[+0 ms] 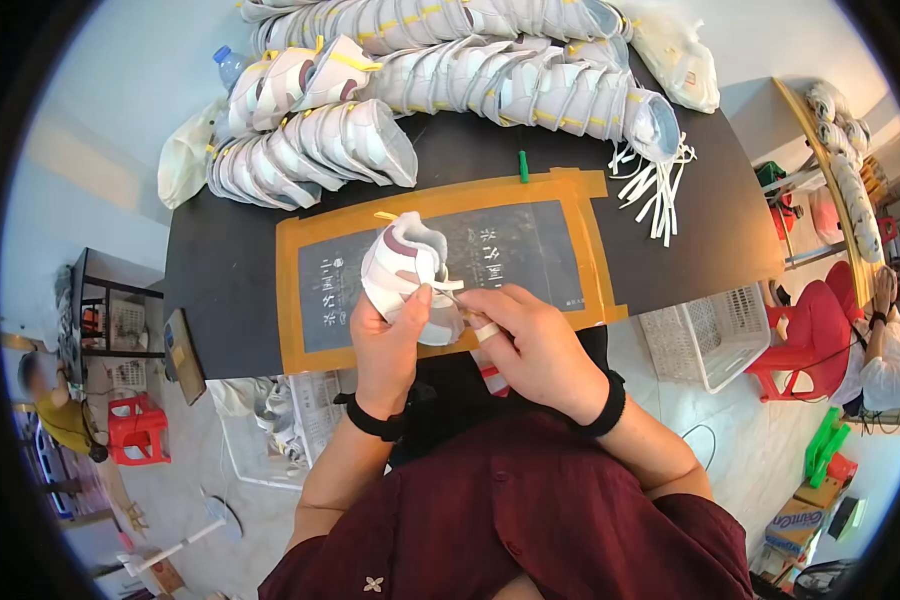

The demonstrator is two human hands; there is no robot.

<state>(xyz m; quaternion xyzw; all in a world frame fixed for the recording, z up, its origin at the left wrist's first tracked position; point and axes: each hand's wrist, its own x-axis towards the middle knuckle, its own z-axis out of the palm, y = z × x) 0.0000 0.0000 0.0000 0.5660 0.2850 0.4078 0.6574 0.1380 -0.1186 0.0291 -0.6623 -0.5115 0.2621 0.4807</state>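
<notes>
A small shoe upper [402, 262] in white and pale grey, with mauve patches and a yellow loop at its heel, is held over the mat. My left hand [386, 345] is closed on its lower side, thumb on the outside. A short white strap [450, 286] sticks out from the upper's right edge. Beside that strap, my right hand [550, 350] is pinched, with a tape wrap on one finger. Something thin and dark shows at its fingertips, too small to name. Below that hand hangs a red and white piece [493, 378], partly hidden.
Nested rows of shoe uppers [490, 80] fill the table's far side. White strips [660, 190] dangle at the right; a green stick [523, 166] lies beyond the taped mat [590, 250]. White baskets [710, 335] stand below. Other people sit far left and right.
</notes>
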